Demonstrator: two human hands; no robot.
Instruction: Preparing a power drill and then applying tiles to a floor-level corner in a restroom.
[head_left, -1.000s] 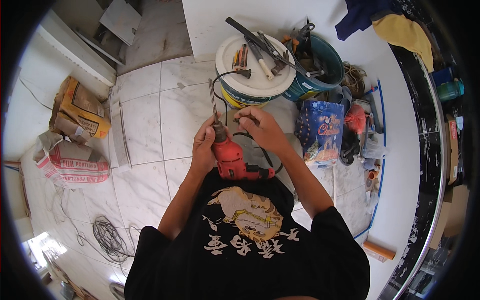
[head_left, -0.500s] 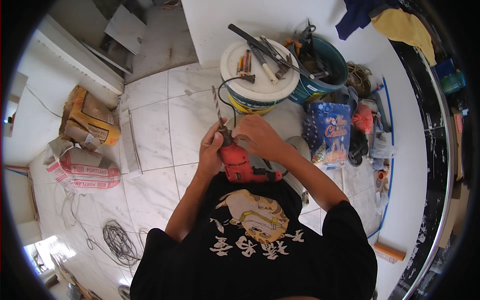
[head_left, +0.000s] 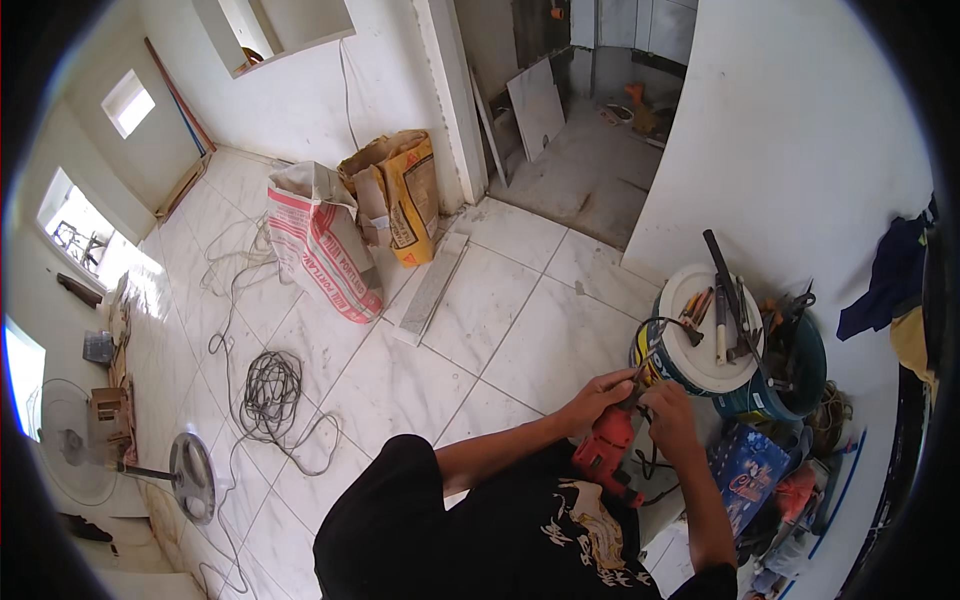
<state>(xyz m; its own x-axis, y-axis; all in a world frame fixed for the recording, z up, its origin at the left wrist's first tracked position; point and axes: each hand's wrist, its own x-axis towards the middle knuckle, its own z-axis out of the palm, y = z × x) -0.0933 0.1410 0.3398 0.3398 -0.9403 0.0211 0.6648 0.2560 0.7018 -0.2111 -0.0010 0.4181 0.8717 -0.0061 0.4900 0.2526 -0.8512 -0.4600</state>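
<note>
A red power drill (head_left: pixel 604 446) rests against my shirt front, its nose pointing away from me toward the buckets. My left hand (head_left: pixel 600 396) is closed round the chuck end, thumb along it. At the other side of the chuck my right hand (head_left: pixel 668 414) has its fingers pinched together; what they grip is too small to make out. A drill bit (head_left: pixel 648 358) sticks out past the fingers, partly lost against the bucket behind. The drill's black plug (head_left: pixel 691 331) lies on the white lid (head_left: pixel 708 368) of a paint bucket, with pliers-like tools and a hammer-like tool beside it.
A green bucket (head_left: pixel 806 372) of tools stands beside the lidded one. A blue gift bag (head_left: pixel 745 475) is at my right. Two opened sacks, one white-red (head_left: pixel 322 245) and one yellow (head_left: pixel 412 200), stand ahead left. Coiled cable (head_left: pixel 270 397) and a standing fan (head_left: pixel 192 478) are on the tiles.
My view has swung left, so the drill, hands and buckets appear lower and farther right. Both hands keep to the drill's chuck; the drill is still held against my shirt.
</note>
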